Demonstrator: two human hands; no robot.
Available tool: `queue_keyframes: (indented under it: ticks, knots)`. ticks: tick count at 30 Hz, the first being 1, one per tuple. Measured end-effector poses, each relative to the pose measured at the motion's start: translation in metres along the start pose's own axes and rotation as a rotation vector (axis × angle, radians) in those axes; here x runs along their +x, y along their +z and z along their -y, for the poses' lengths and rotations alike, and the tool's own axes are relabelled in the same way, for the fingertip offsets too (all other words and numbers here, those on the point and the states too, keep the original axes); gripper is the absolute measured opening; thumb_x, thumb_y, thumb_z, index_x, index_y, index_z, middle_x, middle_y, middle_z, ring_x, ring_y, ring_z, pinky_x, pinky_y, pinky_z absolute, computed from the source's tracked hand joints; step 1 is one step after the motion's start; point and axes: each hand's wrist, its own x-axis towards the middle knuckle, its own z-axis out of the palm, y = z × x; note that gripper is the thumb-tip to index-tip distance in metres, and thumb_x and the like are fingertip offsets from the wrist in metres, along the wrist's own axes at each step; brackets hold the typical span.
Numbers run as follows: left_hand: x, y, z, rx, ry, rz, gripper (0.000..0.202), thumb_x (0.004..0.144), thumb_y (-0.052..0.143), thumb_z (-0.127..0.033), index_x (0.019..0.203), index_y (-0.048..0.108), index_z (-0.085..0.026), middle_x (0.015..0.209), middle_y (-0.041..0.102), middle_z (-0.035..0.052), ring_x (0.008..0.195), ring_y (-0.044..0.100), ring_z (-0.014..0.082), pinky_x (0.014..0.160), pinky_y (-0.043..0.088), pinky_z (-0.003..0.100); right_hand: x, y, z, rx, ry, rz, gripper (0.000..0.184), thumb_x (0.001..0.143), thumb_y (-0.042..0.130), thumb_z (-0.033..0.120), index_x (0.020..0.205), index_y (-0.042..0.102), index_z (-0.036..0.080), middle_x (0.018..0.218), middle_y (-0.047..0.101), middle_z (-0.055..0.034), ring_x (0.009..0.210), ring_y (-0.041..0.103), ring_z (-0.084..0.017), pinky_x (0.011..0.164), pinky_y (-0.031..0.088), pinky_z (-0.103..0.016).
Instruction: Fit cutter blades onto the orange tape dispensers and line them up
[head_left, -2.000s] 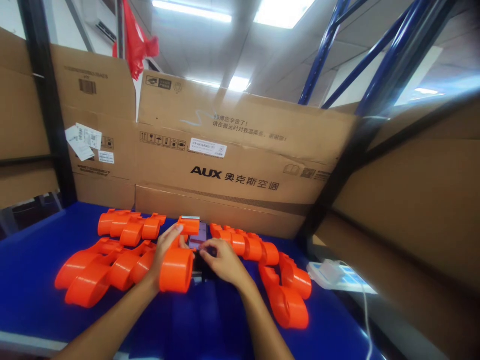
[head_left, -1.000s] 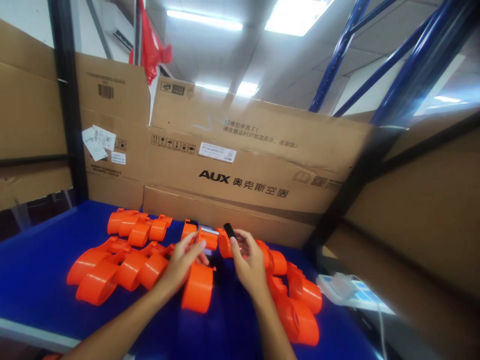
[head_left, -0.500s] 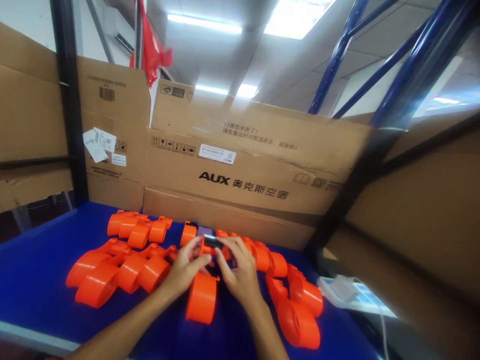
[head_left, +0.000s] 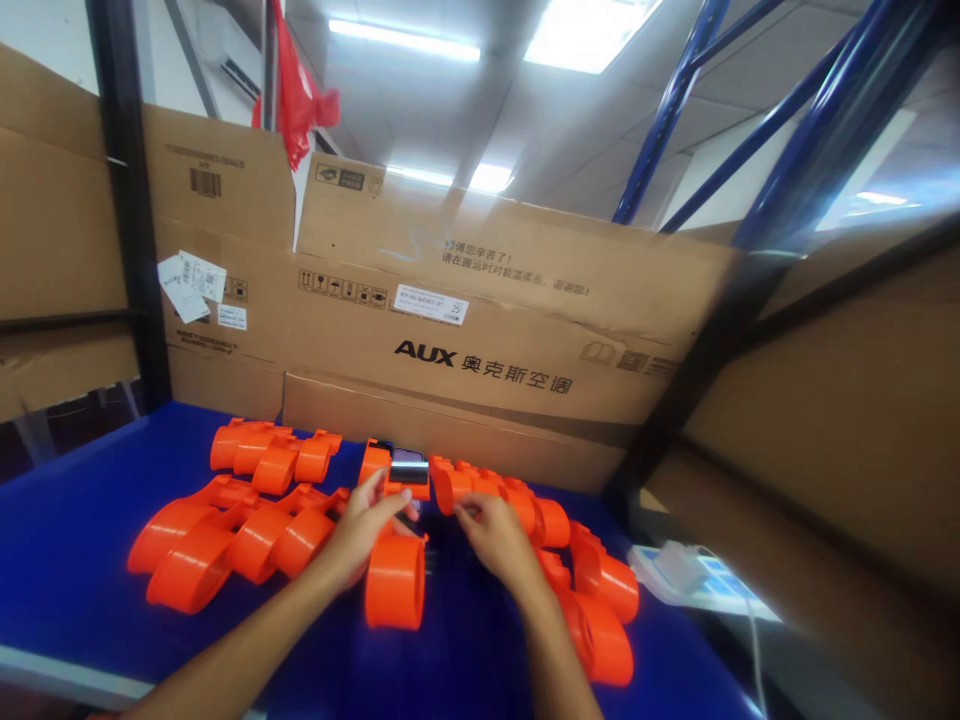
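My left hand (head_left: pixel 366 525) is closed around an orange plastic piece (head_left: pixel 407 490) that has a black strip with a pale toothed edge (head_left: pixel 409 471) along its top. The thumb lies in front of the piece. To the right, apart from it, my right hand (head_left: pixel 495 540) has its fingers curled and the tips pinched together; whether something small is in them is hidden. Just below my left hand stands a rounded orange plastic loop (head_left: pixel 395 585), with thin dark prongs beside its right edge. A dark, grey-faced item (head_left: pixel 409 455) sits behind the held piece.
Several orange loops lie in rows on the blue table (head_left: pixel 67 510), at left (head_left: pixel 191 565) and right (head_left: pixel 604 640). A cardboard wall (head_left: pixel 480 320) closes off the back, between dark posts (head_left: pixel 135 250). At right lies a white power adapter (head_left: pixel 681 565) with a cable.
My right hand has let go of the orange piece and drawn away to the right, its fingers now pinched. The left hand keeps the piece, its black strip now turned more toward me.
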Motion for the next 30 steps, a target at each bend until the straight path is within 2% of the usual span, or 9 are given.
queue_keyframes:
  ticks: [3,8,12,16,18,21,25,27,30]
  knots:
    - [0.000,0.000,0.000,0.000,-0.001,0.028,0.044,0.074,0.077,-0.044,0.103,0.059,-0.016,0.076,0.067,0.0019,0.053,0.065,0.0155,0.051,0.049,0.024,-0.002,0.006,-0.004,-0.104,0.048,0.100,0.013,0.083,0.064,0.027,0.086,0.076,0.023,0.074,0.073,-0.0037,0.072,0.067,-0.022,0.066,0.046,-0.029]
    - [-0.002,0.000,-0.001,0.005,0.003,0.061,0.041,0.075,0.076,-0.041,0.103,0.059,-0.017,0.075,0.067,0.0012,0.052,0.064,0.0148,0.051,0.049,0.025,0.000,0.013,0.005,-0.157,0.017,0.199,0.027,0.079,0.066,0.019,0.104,0.074,0.024,0.089,0.076,-0.0050,0.084,0.069,-0.022,0.071,0.045,-0.027]
    - [-0.001,-0.001,0.000,-0.029,-0.006,0.052,0.034,0.076,0.075,-0.038,0.097,0.060,-0.017,0.073,0.066,0.0014,0.054,0.065,0.0154,0.052,0.049,0.025,0.001,0.014,0.007,-0.177,0.016,0.224,0.024,0.080,0.063,0.017,0.101,0.074,0.022,0.089,0.075,-0.0065,0.086,0.068,-0.022,0.072,0.045,-0.027]
    - [0.002,-0.003,0.002,-0.061,-0.022,0.030,0.032,0.075,0.076,-0.037,0.092,0.059,-0.016,0.071,0.067,0.0023,0.051,0.063,0.0145,0.051,0.048,0.025,-0.001,0.007,0.005,-0.134,-0.030,0.241,0.014,0.084,0.060,0.020,0.093,0.071,0.021,0.078,0.071,-0.0037,0.074,0.065,-0.020,0.065,0.043,-0.026]
    - [0.003,-0.003,0.002,-0.079,-0.020,0.020,0.032,0.073,0.077,-0.036,0.092,0.060,-0.016,0.070,0.067,0.0024,0.051,0.062,0.0145,0.052,0.048,0.025,-0.003,0.002,0.004,-0.066,-0.082,0.235,0.010,0.087,0.058,0.024,0.089,0.068,0.021,0.071,0.067,-0.0016,0.067,0.062,-0.018,0.061,0.042,-0.025]
    - [0.003,-0.003,0.001,-0.112,-0.022,0.015,0.034,0.072,0.078,-0.036,0.092,0.061,-0.016,0.070,0.067,0.0024,0.052,0.063,0.0150,0.054,0.050,0.026,-0.006,-0.005,0.005,0.130,-0.119,0.205,0.016,0.094,0.051,0.035,0.093,0.060,0.022,0.071,0.063,0.0007,0.059,0.059,-0.015,0.056,0.043,-0.025]
    - [0.003,-0.001,0.001,-0.095,-0.023,-0.001,0.033,0.071,0.079,-0.036,0.091,0.062,-0.016,0.070,0.068,0.0029,0.054,0.064,0.0146,0.056,0.050,0.025,-0.010,-0.005,0.009,0.507,0.004,0.179,0.023,0.097,0.039,0.046,0.102,0.046,0.025,0.082,0.065,0.0012,0.050,0.062,-0.013,0.045,0.044,-0.023]
    - [0.002,-0.001,0.002,-0.073,-0.021,-0.001,0.033,0.071,0.079,-0.037,0.091,0.062,-0.016,0.070,0.068,0.0031,0.054,0.063,0.0143,0.057,0.049,0.025,-0.011,-0.004,0.011,0.642,0.023,0.119,0.022,0.094,0.043,0.046,0.095,0.044,0.025,0.079,0.063,0.0018,0.055,0.066,-0.015,0.047,0.048,-0.024]
    - [0.001,0.000,0.001,-0.068,-0.036,0.010,0.037,0.071,0.079,-0.039,0.094,0.061,-0.016,0.070,0.068,0.0023,0.053,0.063,0.0146,0.054,0.047,0.024,-0.009,-0.002,0.016,0.740,-0.016,-0.020,0.025,0.086,0.059,0.044,0.083,0.046,0.023,0.074,0.061,0.0011,0.062,0.068,-0.017,0.053,0.053,-0.027]
